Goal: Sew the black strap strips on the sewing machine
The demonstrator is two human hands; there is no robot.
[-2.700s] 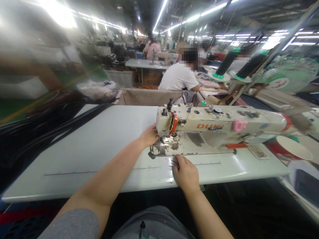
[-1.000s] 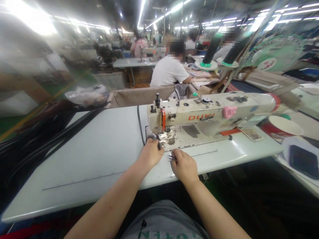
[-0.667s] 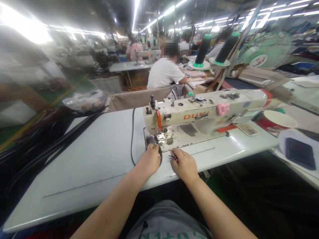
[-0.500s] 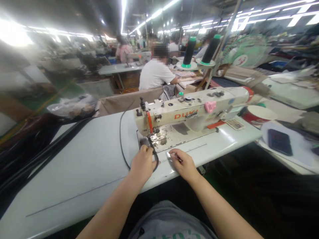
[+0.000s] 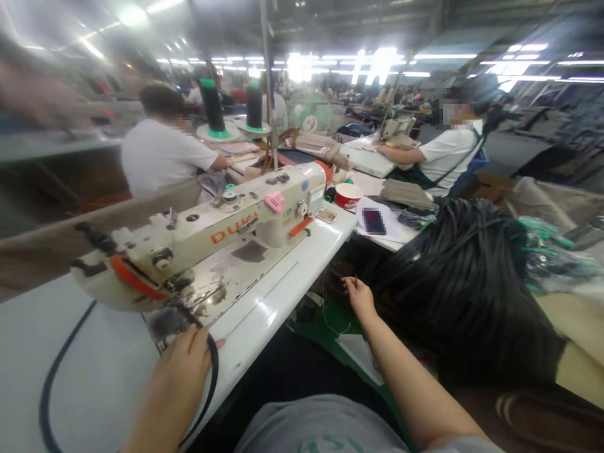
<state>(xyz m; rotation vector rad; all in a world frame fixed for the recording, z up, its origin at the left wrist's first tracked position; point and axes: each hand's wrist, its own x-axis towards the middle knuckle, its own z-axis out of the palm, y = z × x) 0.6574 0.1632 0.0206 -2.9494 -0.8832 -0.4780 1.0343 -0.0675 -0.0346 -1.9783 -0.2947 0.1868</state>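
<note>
My left hand (image 5: 182, 365) is closed on a narrow black strip (image 5: 214, 362) at the front of the sewing machine's (image 5: 255, 217) needle area. The strip runs from under the presser foot, bends past my fingers and drops toward the table's front edge. A further dark loop (image 5: 59, 365) of it lies on the white table (image 5: 108, 358) at the left. Off the table's front edge, my right hand (image 5: 359, 299) hangs in the air with its fingers pinched. A thin dark tip shows above them; what it belongs to is too small to tell.
A large bundle of black strips (image 5: 465, 277) lies to the right. Beyond the machine are thread cones (image 5: 213, 110), a red-and-white tub (image 5: 348, 196) and a phone (image 5: 374, 221) on paper. Two people in white shirts sit at tables, left (image 5: 163, 154) and right (image 5: 448, 154).
The view has swung to the right and the bundle of black strips has come into sight. My right hand has left the tabletop for the space beyond its edge. My left hand stays at the strip.
</note>
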